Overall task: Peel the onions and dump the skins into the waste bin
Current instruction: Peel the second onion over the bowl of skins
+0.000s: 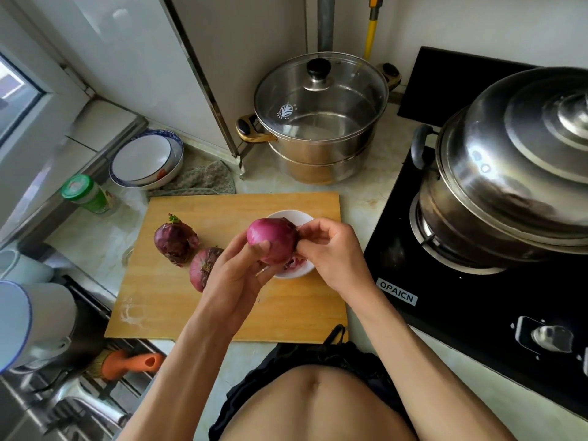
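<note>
My left hand grips a smooth, bright purple onion from below, above a small white bowl that holds purple skin scraps. At the onion's right end the fingertips of my right hand pinch it. Two other onions lie on the wooden cutting board: a dark, dry-skinned one with a green sprout, and a lighter purple one partly behind my left wrist. No waste bin is in view.
A glass-lidded steel pot stands behind the board. A black gas stove with a large lidded steel pot is on the right. Stacked bowls, a green-capped jar, a sink and an orange brush are to the left.
</note>
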Demonstrator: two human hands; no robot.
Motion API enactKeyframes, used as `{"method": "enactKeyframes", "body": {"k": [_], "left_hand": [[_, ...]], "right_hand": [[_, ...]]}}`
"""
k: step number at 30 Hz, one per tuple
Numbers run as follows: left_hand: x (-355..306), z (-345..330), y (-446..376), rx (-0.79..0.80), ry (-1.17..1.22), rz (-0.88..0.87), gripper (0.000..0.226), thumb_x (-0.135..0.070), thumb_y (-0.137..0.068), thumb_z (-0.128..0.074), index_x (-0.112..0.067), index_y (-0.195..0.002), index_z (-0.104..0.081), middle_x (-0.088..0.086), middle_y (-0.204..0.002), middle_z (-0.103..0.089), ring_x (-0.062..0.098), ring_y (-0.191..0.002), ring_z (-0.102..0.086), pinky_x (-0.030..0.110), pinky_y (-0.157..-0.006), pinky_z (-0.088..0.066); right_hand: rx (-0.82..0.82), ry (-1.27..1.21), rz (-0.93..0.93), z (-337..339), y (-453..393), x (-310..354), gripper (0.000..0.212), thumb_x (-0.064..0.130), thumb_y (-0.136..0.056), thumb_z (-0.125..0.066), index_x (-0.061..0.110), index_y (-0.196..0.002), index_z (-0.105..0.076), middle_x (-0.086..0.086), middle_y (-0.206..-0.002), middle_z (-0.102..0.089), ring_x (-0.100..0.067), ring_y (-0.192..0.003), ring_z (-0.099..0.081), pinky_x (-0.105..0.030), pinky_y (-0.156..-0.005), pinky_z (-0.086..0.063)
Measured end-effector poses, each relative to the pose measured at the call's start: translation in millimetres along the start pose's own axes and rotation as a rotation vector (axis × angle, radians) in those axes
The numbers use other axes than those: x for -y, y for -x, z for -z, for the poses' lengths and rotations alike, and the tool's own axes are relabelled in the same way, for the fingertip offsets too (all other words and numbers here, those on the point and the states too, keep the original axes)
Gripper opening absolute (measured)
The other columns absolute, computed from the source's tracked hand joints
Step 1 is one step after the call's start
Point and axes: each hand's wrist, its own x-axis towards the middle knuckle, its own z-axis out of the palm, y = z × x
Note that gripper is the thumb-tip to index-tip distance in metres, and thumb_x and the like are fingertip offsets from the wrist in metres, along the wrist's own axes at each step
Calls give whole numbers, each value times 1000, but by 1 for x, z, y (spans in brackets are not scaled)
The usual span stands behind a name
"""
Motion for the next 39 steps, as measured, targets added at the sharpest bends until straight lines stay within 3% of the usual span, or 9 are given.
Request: {"method": "enactKeyframes", "body": {"k": [4, 9, 11, 13, 18, 23, 27, 32, 39], "left_hand": [[4, -14, 7, -74, 87, 36, 46, -22, -81, -78, -4, -121, -64, 16, -111, -73, 29, -98, -75, 35, -85, -63], [5, -20, 10, -166, 1, 87, 65, -35, -78, -78, -1, -128, -56, 23, -128, -66, 32, -102, -75, 38, -92, -61], [1, -21, 12, -184, -27, 80, 60, -41, -79, -76, -4, -122, -59, 21, -122, -67, 27, -93, -76, 35, -86, -63], [-3, -22, 11, -183, -45, 76, 54, -43, -84, -73, -4, -120, -61, 17, -113, -70, 26, -85, -75, 32, -76, -64], [-14, -18, 13, -141, -85, 0, 29, -22, -88, -70, -10, -113, -62, 9, -92, -70, 21, -70, -69, 29, -61, -60], [-23, -7, 9, -43, -80, -32, 41, -32, -90, -66, -14, -128, -67, 11, -112, -75, 26, -97, -73, 41, -88, -61], [-32, 4, 4, -38, -4, 33, 48, -38, -91, -64, -6, -127, -67, 22, -120, -71, 25, -92, -73, 32, -77, -63], [-36, 22, -1, -34, -5, 74, 50, -38, -87, -67, -5, -125, -67, 18, -110, -76, 20, -82, -76, 27, -68, -62], [-38, 23, -12, -87, -92, 17, 37, -35, -95, -68, -11, -123, -70, 16, -114, -76, 29, -104, -75, 32, -76, -62]], "right_hand": [[-13, -48, 77, 6, 4, 4, 17, 5, -83, -67, 16, -95, -68, 1, -95, -71, -13, -88, -68, -27, -79, -57], [209, -9, 182, 10, 6, 9, 36, 25, -83, -73, 30, -118, -64, 7, -123, -62, -4, -113, -60, -25, -87, -56], [235, 53, 212, 10, 5, 10, 38, 22, -83, -78, 25, -119, -66, 6, -122, -62, -2, -113, -59, -22, -86, -56], [205, 48, 211, 11, 3, 11, 32, 23, -84, -78, 27, -114, -67, 7, -119, -65, -5, -111, -61, -33, -93, -56], [148, -88, 112, 14, -2, 19, 26, 32, -86, -73, 28, -111, -70, 3, -114, -72, -15, -110, -67, -46, -99, -54], [127, -74, 52, -6, 1, 28, 28, 36, -94, -67, 25, -119, -69, -1, -118, -72, -18, -112, -67, -46, -100, -54], [131, 170, 104, -13, 5, 26, 51, 37, -92, -69, 17, -138, -58, 2, -130, -65, -5, -114, -64, -34, -98, -54], [67, 479, 389, -28, 3, 36, 48, 16, -87, -73, 18, -133, -61, 5, -126, -62, -8, -120, -57, -32, -96, -53], [149, 612, 502, -28, -12, 43, 35, 5, -83, -72, 8, -117, -66, -2, -114, -61, -13, -109, -58, -27, -99, -47]]}}
